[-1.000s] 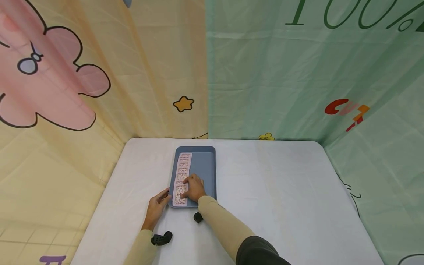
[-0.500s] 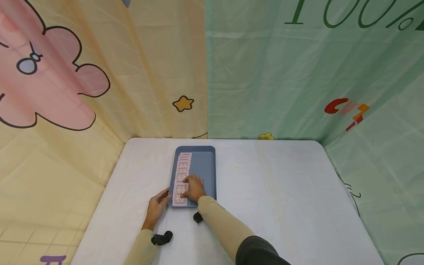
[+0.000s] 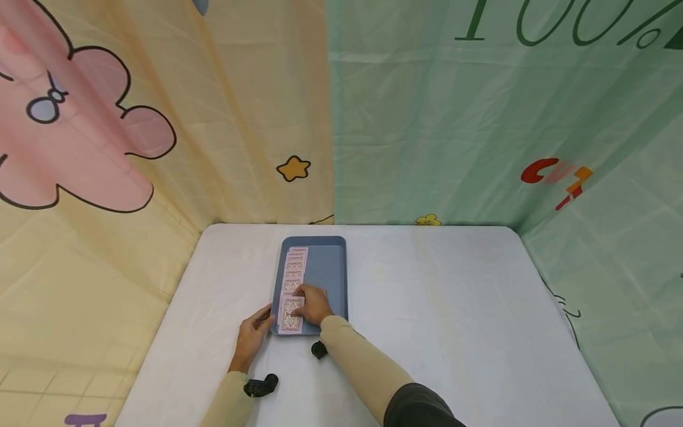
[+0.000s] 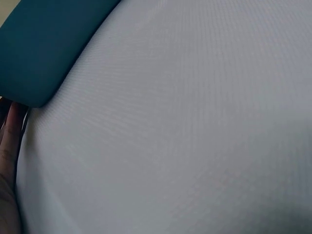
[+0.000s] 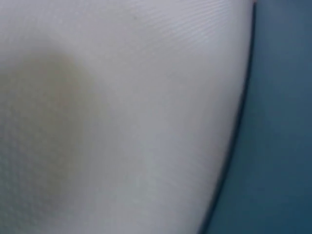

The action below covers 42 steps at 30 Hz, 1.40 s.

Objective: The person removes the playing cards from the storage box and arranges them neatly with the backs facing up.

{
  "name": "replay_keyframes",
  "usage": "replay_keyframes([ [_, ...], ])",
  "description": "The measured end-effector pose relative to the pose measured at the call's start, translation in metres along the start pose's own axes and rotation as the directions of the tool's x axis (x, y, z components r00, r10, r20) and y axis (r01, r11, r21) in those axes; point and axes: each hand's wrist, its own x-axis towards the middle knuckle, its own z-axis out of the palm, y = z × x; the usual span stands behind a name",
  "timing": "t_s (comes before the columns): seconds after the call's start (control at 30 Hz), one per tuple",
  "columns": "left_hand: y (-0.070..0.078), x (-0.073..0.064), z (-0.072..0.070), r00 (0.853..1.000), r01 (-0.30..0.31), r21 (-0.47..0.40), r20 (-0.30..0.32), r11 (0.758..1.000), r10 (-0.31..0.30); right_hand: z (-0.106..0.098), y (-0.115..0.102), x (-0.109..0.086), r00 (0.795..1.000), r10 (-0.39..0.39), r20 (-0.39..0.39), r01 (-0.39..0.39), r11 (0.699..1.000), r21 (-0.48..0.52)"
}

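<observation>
On the white table lies a blue-grey tray (image 3: 326, 264), its long side running away from me. Down its left half runs a column of overlapping playing cards (image 3: 293, 274) with red-patterned backs up. The nearest card (image 3: 290, 323) lies on top of the column and shows almost whole. My right hand (image 3: 315, 305) reaches in over it, thumb and index finger bent onto this card. My left hand (image 3: 252, 338) grips the tray's near left edge, the thumb at the rim. A finger (image 4: 10, 141) passes under the tray in the left wrist view.
The white cloth (image 3: 427, 308) spreads to both sides of the tray. Printed curtains (image 3: 427, 118) hang behind the table and along its sides. A black wrist camera (image 3: 261, 385) sits at my left wrist, another (image 3: 319, 350) at my right.
</observation>
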Motion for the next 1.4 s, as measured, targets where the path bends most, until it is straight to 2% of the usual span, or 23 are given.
replay_keyframes([
  [0.17, -0.001, 0.002, -0.001, 1.0, 0.029, -0.005, -0.005, 1.0, -0.029, -0.004, 0.0, 0.001, 1.0, -0.001, 0.0, 0.001, 0.986, 0.164],
  [0.43, -0.003, 0.001, -0.002, 1.0, 0.022, 0.004, -0.015, 1.0, -0.022, -0.01, 0.003, 0.005, 0.998, 0.04, -0.041, -0.026, 0.957, 0.287],
  [0.7, 0.002, -0.001, -0.005, 0.998, 0.069, 0.018, 0.002, 0.997, -0.069, -0.032, 0.004, 0.009, 0.995, 0.053, -0.082, -0.024, 0.947, 0.321],
  [0.93, -0.005, -0.001, -0.003, 0.999, 0.03, 0.015, -0.026, 0.999, -0.03, -0.057, 0.012, 0.011, 0.986, 0.128, -0.107, -0.081, 0.928, 0.363],
  [1.13, -0.008, -0.001, -0.001, 1.0, -0.004, -0.038, -0.03, 0.999, 0.003, -0.08, 0.028, 0.014, 0.98, 0.134, -0.144, -0.069, 0.919, 0.389],
  [1.4, -0.006, -0.002, 0.001, 1.0, -0.006, -0.036, -0.021, 0.999, 0.005, -0.108, 0.054, 0.019, 0.966, 0.149, -0.213, -0.048, 0.907, 0.418],
])
